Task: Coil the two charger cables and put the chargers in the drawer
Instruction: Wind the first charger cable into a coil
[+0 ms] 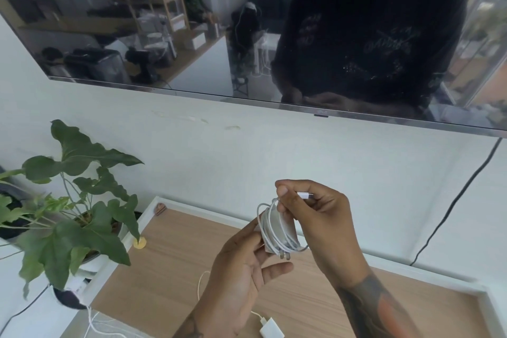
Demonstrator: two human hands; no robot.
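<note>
Both hands meet above the desk (170, 269), the wrapped charger (277, 230) between them. A second charger (271, 330) lies on the desk at six o'clock, the plant (74, 200) at nine, the television (192, 22) at twelve.

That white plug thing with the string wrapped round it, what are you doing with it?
A person is tidying chargers. The left hand holds a white charger with its cable already wound around it. The right hand pinches the cable's loose end plug in its fingers, about to finish the coil. A second charger lies on the wooden tabletop below, its cable still loose. Neither charger is put away yet.
</note>
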